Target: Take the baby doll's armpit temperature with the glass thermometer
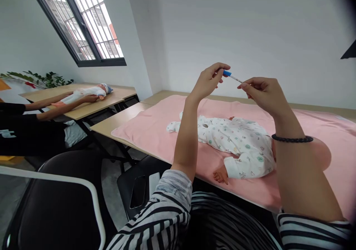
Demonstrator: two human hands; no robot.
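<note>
I hold a thin thermometer [232,76] with a blue end up in the air with both hands. My left hand [209,80] pinches its blue end. My right hand [263,92] pinches the other, clear tip. Below them a baby doll [236,140] in a white patterned suit lies on a pink blanket [155,131] spread over the table. My right forearm, with a black bead bracelet [292,139] on the wrist, hides the doll's head.
A black chair [55,202] with a white frame stands at lower left. A phone [138,191] lies on a second black seat. At the left table [83,111] another person's arms [52,109] reach to a second doll [86,92]. A plant [41,79] stands behind.
</note>
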